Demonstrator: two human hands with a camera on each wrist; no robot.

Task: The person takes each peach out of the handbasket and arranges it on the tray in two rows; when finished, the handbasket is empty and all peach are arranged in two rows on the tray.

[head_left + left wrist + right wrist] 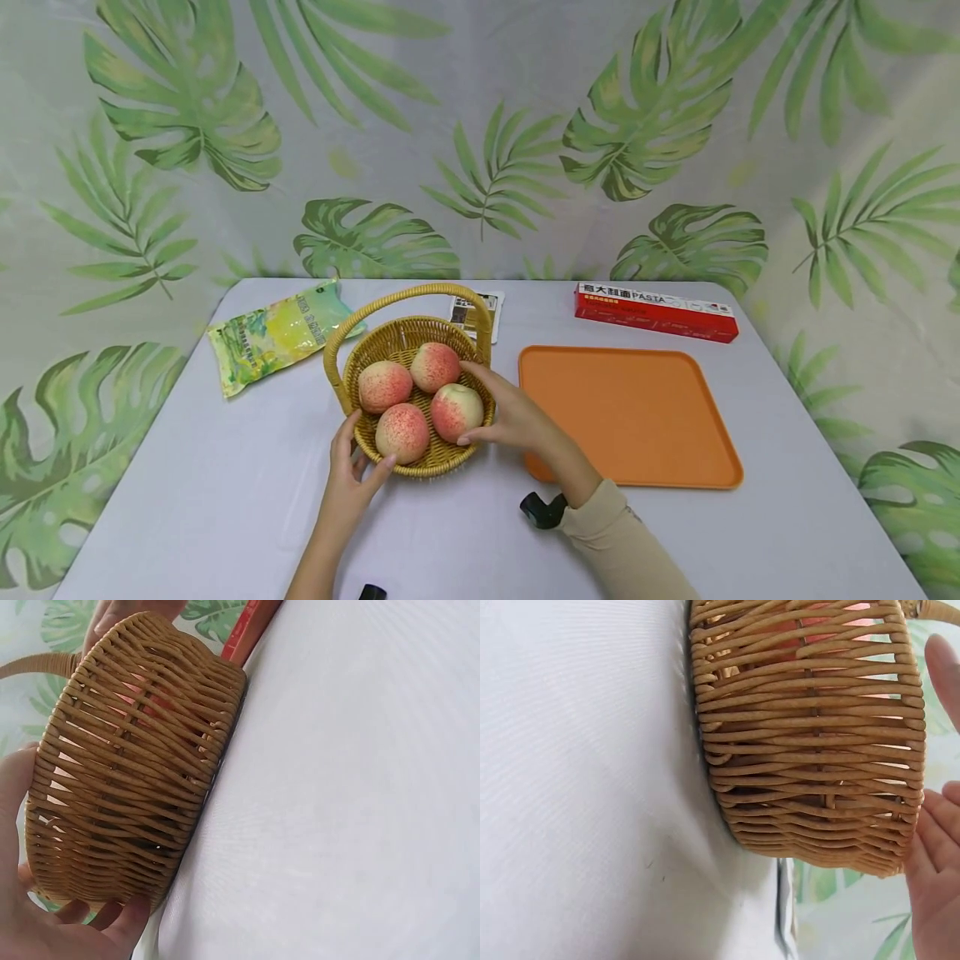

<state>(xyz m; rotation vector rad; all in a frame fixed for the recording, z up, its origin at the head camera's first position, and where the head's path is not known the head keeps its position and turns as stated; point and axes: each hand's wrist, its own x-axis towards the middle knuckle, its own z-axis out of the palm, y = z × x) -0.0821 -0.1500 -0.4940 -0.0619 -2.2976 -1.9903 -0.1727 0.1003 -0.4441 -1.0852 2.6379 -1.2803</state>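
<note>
A round woven wicker basket [423, 472] with a tall arched handle stands on the table. It holds several pink-and-cream peaches [402, 433]. My left hand [351, 475] holds the basket's front left side, thumb at the rim; in the left wrist view the fingers [133, 919] curl against the lower weave. My right hand [513, 410] lies at the right rim, beside the nearest peach [457, 412], thumb and fingers spread. In the right wrist view its thumb [943, 664] stands away from the weave and the other fingers reach along the far side of the rim.
An orange tray [630, 417] lies to the right of the basket. Behind it is a red-and-white pasta box [655, 312]. A green-yellow packet [281, 333] lies at the back left, and a small white printed packet [487, 307] is partly hidden behind the basket handle.
</note>
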